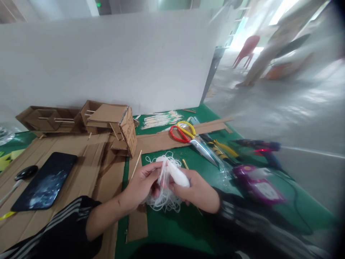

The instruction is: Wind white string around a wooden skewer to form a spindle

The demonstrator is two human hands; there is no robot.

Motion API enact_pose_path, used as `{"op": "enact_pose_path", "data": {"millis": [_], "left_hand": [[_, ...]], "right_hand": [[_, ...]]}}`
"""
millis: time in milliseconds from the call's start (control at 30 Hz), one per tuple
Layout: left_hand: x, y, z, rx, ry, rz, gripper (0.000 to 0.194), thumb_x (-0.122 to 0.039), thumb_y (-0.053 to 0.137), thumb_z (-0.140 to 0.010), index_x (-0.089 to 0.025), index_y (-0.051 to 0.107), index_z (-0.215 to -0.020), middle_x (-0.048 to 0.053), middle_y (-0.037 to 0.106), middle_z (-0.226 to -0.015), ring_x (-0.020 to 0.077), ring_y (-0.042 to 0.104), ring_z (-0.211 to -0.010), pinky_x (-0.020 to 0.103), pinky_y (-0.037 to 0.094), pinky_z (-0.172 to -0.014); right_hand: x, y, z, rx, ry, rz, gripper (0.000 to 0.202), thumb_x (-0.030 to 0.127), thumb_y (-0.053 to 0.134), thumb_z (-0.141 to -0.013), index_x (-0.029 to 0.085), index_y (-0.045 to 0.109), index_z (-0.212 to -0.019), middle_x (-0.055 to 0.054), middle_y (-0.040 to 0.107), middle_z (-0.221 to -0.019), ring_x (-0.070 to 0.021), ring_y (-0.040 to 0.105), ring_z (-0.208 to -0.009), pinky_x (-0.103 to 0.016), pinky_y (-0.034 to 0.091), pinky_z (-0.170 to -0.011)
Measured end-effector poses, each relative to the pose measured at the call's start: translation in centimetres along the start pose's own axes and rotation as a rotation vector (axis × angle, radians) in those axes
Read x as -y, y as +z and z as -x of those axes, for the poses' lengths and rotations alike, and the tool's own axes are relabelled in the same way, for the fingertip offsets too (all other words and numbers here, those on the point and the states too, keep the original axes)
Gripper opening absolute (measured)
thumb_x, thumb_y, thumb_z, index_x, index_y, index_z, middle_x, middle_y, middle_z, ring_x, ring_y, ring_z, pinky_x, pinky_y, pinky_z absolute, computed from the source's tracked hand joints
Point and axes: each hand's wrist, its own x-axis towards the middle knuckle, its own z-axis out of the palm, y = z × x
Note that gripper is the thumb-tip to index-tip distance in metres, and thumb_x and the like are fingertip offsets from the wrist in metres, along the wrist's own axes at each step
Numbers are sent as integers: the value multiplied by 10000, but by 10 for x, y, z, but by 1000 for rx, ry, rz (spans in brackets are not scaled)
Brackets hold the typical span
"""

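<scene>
A loose, tangled heap of white string (164, 203) lies on the green table in front of me. My left hand (147, 180) is closed on strands of that string, pinched between thumb and fingers. In my right hand (198, 189) is a white spool (178, 173), slanting up to the left, with the thumb below it and the fingers partly hidden. String runs between the spool's upper end and my left fingers. Just beyond the hands, scissors (198, 144) with one red and one yellow handle rest partly on a cardboard strip (153, 143).
A cardboard model (107, 117) stands at the back left against a white partition (107, 64). A black phone (45, 181) lies on cardboard sheets at left. Wooden sticks (161, 119), yellow-handled pliers (226, 147), a purple package (258, 183) and a drill (264, 149) lie to the right.
</scene>
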Motion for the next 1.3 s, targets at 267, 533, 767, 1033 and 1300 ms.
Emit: {"op": "enact_pose_path", "data": {"millis": [267,533,767,1033,1300], "left_hand": [[0,-3,0,1,23,14,489,-434,685,-787,-180,585,-1192,-56,604,-550,33,428,-308,125,301,-322],[3,-1,5,122,60,-176,440,-433,646,-828,-170,560,-1171,-25,631,-614,50,496,-360,134,361,-357],[3,2,9,229,49,-237,349,-389,672,-813,-196,541,-1072,-30,606,-665,59,513,-402,138,405,-376],[5,3,11,193,136,-396,352,-414,652,-809,-207,603,-1089,4,632,-718,121,578,-513,201,452,-466],[-6,3,13,113,275,-730,305,-443,641,-814,-238,673,-1037,17,720,-876,169,631,-679,230,441,-587]], "right_hand": [[8,-33,22,92,-4,291,327,488,518,-880,171,524,-961,30,535,-634,-88,466,-463,-200,370,-405],[24,-35,26,122,-15,707,249,398,463,-913,182,551,-1001,-35,642,-790,-156,544,-639,-265,381,-581],[35,-27,21,180,-39,743,377,518,449,-913,177,564,-1028,-49,659,-782,-165,567,-633,-257,332,-541],[30,-14,15,57,-45,855,369,504,391,-941,183,560,-871,-29,606,-677,-143,498,-574,-261,257,-527],[33,-8,19,-2,4,915,145,207,419,-870,200,509,-756,-12,595,-684,-135,499,-585,-266,214,-536]]}}
